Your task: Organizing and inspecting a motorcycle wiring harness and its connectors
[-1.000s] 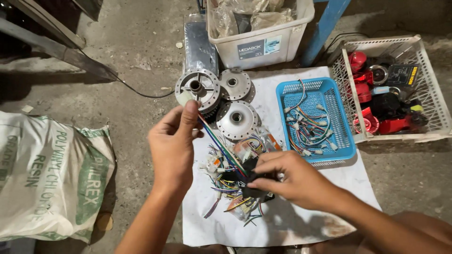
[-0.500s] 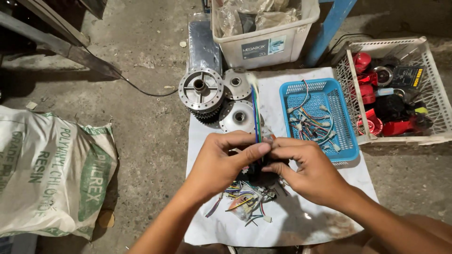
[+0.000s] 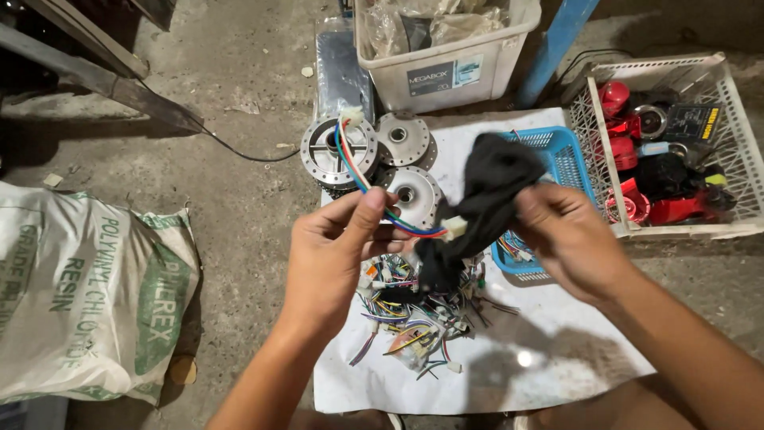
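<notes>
A bundle of coloured wires [image 3: 362, 171] is pinched between the thumb and fingers of the left hand [image 3: 334, 255], with one white plug [image 3: 454, 228] hanging just right of that hand's thumb and another white plug [image 3: 350, 116] standing above the hand at the far end of the bundle. A black cloth [image 3: 485, 191] is grasped by the right hand [image 3: 569, 239], its fingers closed on the cloth's upper right part, while the rest of the cloth is draped down between the two hands. The lower end of the cloth is seen just beside the left hand's fingertips; whether it is touched by them cannot be told. Below both hands a heap of loose wires [image 3: 414, 318] is spread on a white sheet [image 3: 549, 350] laid on the concrete floor [image 3: 239, 159]. Beyond the left hand three round metal hubs [image 3: 402, 139] are set close together at the sheet's far edge. A blue basket [image 3: 569, 159] with more wiring is partly hidden behind the right hand and the cloth. Further right of the right hand a white crate [image 3: 736, 143] filled with red and black parts is seen. A white bin [image 3: 446, 68] is placed beyond the hubs, and a printed sack [image 3: 87, 295] is lying well left of the left hand.
</notes>
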